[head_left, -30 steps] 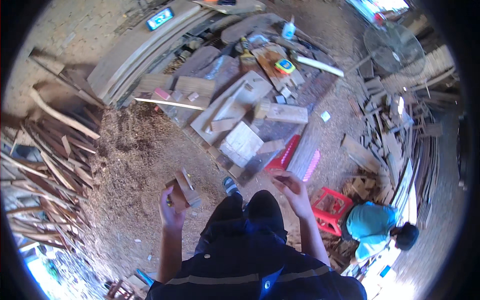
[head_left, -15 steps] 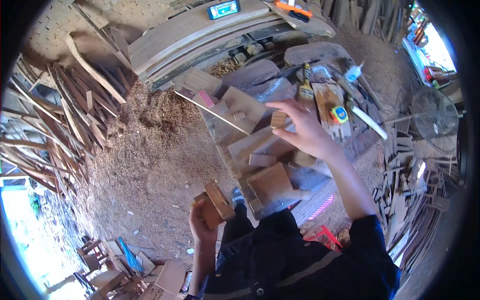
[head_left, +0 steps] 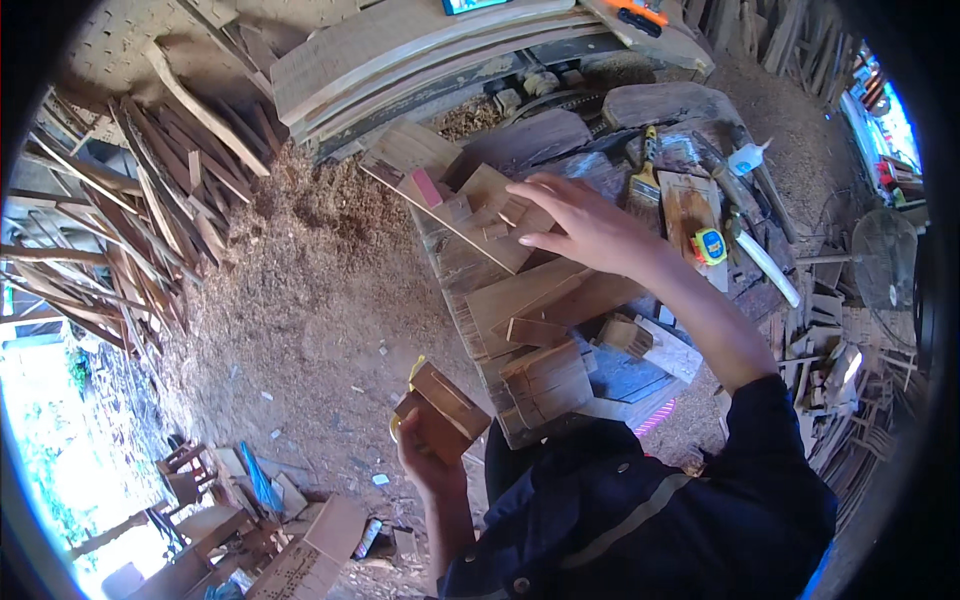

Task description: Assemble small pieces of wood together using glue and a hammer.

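Note:
In my left hand [head_left: 432,462], low and left of the workbench, is a brown wooden piece [head_left: 448,405] with a narrow strip along its top; the fingers are closed around its lower side. My right hand [head_left: 575,225] reaches over the bench, with a small wooden block [head_left: 513,211] between thumb and fingers. Beneath it lies a flat board [head_left: 487,190] with small wood pieces, beside a pink block [head_left: 426,187]. Closer to me on the bench are a small rectangular block [head_left: 536,332] and a thick squared block [head_left: 548,380].
A paintbrush [head_left: 646,180], yellow tape measure [head_left: 709,246], glue bottle [head_left: 746,158] and white-handled tool [head_left: 768,268] lie at the bench's right. Sawdust covers the floor [head_left: 320,280] at left, below stacked wood [head_left: 180,150]. A fan [head_left: 885,260] stands far right.
My right hand has moved left and away from me across the bench, carrying the small block over the board. My left hand still holds the brown wooden piece, now tilted differently. The view has shifted.

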Action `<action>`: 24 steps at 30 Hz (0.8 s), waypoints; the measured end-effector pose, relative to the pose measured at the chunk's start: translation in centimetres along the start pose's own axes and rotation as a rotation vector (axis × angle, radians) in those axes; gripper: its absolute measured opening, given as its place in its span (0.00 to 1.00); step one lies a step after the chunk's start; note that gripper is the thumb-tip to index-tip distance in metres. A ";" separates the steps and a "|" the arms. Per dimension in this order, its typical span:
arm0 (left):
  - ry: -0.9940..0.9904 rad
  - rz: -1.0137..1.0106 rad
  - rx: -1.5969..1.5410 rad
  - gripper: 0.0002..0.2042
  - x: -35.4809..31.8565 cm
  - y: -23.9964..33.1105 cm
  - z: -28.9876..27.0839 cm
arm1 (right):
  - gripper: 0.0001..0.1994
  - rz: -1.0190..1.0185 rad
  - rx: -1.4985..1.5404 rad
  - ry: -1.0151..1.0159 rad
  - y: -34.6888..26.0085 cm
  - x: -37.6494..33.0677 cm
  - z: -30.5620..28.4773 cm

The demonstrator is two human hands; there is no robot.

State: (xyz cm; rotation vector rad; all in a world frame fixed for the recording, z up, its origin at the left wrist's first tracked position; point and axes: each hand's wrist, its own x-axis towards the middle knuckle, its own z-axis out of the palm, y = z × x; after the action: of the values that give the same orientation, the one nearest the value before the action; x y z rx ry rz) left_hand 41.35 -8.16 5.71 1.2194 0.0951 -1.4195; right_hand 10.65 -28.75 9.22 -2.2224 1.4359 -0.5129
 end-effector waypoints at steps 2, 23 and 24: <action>0.057 0.047 -0.017 0.21 -0.5 -0.4 -0.5 | 0.28 -0.028 -0.023 0.048 -2.2 -2.4 -1.5; -0.459 0.466 0.057 0.22 -12.3 -1.6 -1.1 | 0.26 0.200 0.404 0.123 -24.5 -23.4 2.3; -0.484 0.466 0.096 0.22 -12.6 -1.7 -1.0 | 0.25 0.230 0.437 0.121 -24.5 -23.9 2.1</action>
State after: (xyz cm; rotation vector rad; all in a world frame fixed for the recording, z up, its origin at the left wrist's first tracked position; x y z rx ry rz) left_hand 37.46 1.60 12.95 0.8674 -0.5624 -1.2701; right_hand 20.85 2.35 19.26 -1.6874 1.4503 -0.8048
